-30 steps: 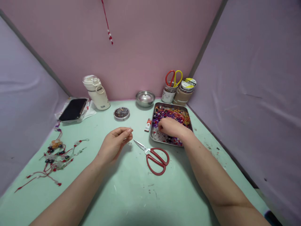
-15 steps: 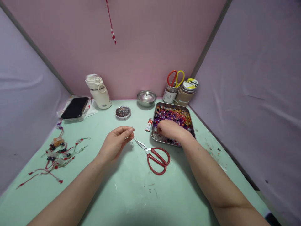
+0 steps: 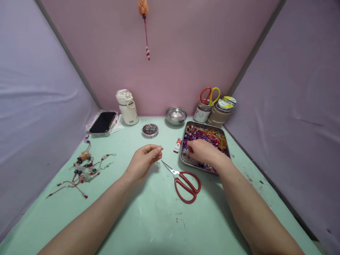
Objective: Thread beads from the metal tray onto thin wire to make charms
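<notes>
My left hand [image 3: 145, 159] is pinched closed above the table, near the tip of the red-handled scissors [image 3: 183, 182]. Something small and clear shows at its fingertips, too small to name. My right hand [image 3: 203, 152] reaches into the metal tray [image 3: 186, 163], over the near-left part of its contents. Its fingers point down and are curled among clear and coloured beads [image 3: 198, 136]; whether they hold a bead is hidden. Tangled orange and red cords [image 3: 220, 138] lie in the tray's far right part.
Left lie beaded red cord strings [image 3: 85, 170] and a phone [image 3: 103, 122]. Along the back stand a white bottle [image 3: 128, 109], a round clear case [image 3: 150, 130], a metal bowl [image 3: 176, 116], a jar with scissors [image 3: 203, 111] and a lidded jar [image 3: 221, 111]. A lighter [image 3: 177, 145] lies beside the tray.
The whole view has shifted, so things sit further right and slightly lower, and more of the hanging beaded string shows. Both hands keep nearly the same places over the table and tray.
</notes>
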### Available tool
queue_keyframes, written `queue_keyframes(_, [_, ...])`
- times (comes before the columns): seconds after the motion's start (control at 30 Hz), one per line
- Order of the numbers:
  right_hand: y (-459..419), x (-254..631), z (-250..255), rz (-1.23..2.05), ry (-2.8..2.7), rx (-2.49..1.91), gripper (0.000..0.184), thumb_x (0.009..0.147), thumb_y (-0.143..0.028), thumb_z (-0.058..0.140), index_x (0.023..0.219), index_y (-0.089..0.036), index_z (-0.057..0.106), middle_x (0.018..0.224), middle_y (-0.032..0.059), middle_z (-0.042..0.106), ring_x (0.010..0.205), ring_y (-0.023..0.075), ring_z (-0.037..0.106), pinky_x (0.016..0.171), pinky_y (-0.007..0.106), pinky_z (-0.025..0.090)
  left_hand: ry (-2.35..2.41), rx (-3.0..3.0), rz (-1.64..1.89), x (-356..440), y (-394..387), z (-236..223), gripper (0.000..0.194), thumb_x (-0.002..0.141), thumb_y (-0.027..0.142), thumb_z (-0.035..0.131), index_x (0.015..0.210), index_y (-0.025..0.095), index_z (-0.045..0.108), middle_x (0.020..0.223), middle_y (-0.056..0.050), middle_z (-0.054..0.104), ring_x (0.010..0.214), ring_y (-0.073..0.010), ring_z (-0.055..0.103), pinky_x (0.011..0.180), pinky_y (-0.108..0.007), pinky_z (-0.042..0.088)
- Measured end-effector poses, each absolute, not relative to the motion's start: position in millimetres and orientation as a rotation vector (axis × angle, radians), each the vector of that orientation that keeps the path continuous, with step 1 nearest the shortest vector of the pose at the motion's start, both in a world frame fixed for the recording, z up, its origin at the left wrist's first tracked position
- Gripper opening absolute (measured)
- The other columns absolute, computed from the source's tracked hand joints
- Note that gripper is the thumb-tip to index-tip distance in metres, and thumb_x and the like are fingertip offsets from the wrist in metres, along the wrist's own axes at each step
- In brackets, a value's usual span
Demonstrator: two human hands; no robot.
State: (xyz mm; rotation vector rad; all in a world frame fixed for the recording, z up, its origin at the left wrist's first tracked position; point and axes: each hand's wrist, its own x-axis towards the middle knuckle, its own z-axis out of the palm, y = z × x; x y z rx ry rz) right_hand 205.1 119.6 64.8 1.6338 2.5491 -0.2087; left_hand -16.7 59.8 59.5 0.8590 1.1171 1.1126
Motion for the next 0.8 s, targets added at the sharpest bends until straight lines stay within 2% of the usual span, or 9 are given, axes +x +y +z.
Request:
queue_keyframes(0.1, [117, 207, 73, -0.291, 2.734, 1.706, 0.014, 0.069, -0.010, 0.052, 0.074, -0.018, 0.062, 0.068, 0.0044, 0.062, 0.061, 0.0158, 0.053, 0.054, 0.026, 0.028, 1.098, 0.867, 1.129, -16, 58, 60, 0.024, 0.069, 0.036, 0.074, 0.076, 0.015, 0.066, 0.070, 0.000, 0.058, 0.068, -0.0091, 0.053, 0.075, -0.025, 0.044])
queue_keyframes(0.2, [114, 200, 78, -0.624, 2.988, 1.762, 0.016, 0.072, -0.010, 0.050, 0.075, -0.019, 0.062, 0.069, 0.0020, 0.063, 0.062, 0.0140, 0.053, 0.058, 0.026, 0.033, 1.082, 0.858, 1.145, -15, 57, 61, 0.024, 0.069, 0.035, 0.075, 0.077, 0.014, 0.066, 0.070, 0.000, 0.058, 0.068, -0.0089, 0.053, 0.074, -0.024, 0.044])
queue_keyframes(0.3, [112, 186, 76, -1.424, 3.029, 1.811, 0.009, 0.076, -0.020, 0.057, 0.078, -0.019, 0.065, 0.073, 0.0018, 0.066, 0.068, 0.0153, 0.059, 0.065, 0.028, 0.041, 1.080, 0.865, 1.144, -14, 56, 64, 0.024, 0.069, 0.035, 0.074, 0.076, 0.014, 0.066, 0.069, 0.000, 0.059, 0.067, -0.0094, 0.053, 0.072, -0.024, 0.043])
queue_keyframes(0.4, [109, 174, 70, -2.355, 2.692, 1.689, 0.013, 0.072, -0.029, 0.068, 0.081, -0.020, 0.067, 0.075, 0.0016, 0.068, 0.068, 0.0158, 0.062, 0.068, 0.030, 0.046, 1.082, 0.875, 1.138, -14, 54, 67, 0.024, 0.069, 0.035, 0.074, 0.076, 0.014, 0.066, 0.069, -0.001, 0.059, 0.068, -0.0097, 0.053, 0.073, -0.024, 0.043])
queue_keyframes(0.47, [108, 169, 68, -2.726, 2.461, 1.597, 0.016, 0.068, -0.030, 0.074, 0.080, -0.020, 0.069, 0.077, 0.0022, 0.069, 0.069, 0.0154, 0.063, 0.070, 0.032, 0.047, 1.082, 0.881, 1.139, -14, 53, 68, 0.023, 0.069, 0.035, 0.074, 0.076, 0.014, 0.066, 0.070, -0.001, 0.060, 0.069, -0.0099, 0.053, 0.073, -0.025, 0.043])
queue_keyframes(0.57, [105, 165, 68, -2.971, 2.230, 1.556, 0.019, 0.064, -0.028, 0.079, 0.077, -0.019, 0.070, 0.078, 0.0037, 0.071, 0.071, 0.0149, 0.064, 0.073, 0.031, 0.048, 1.078, 0.885, 1.142, -13, 52, 68, 0.024, 0.069, 0.035, 0.074, 0.075, 0.014, 0.066, 0.071, -0.001, 0.060, 0.069, -0.0102, 0.054, 0.073, -0.025, 0.043])
queue_keyframes(0.8, [101, 161, 70, -3.097, 2.110, 1.490, 0.018, 0.063, -0.026, 0.080, 0.076, -0.018, 0.070, 0.076, 0.0030, 0.070, 0.067, 0.0122, 0.062, 0.069, 0.028, 0.046, 1.084, 0.878, 1.143, -13, 52, 69, 0.023, 0.068, 0.035, 0.074, 0.073, 0.014, 0.065, 0.070, -0.001, 0.060, 0.068, -0.0099, 0.053, 0.072, -0.025, 0.043])
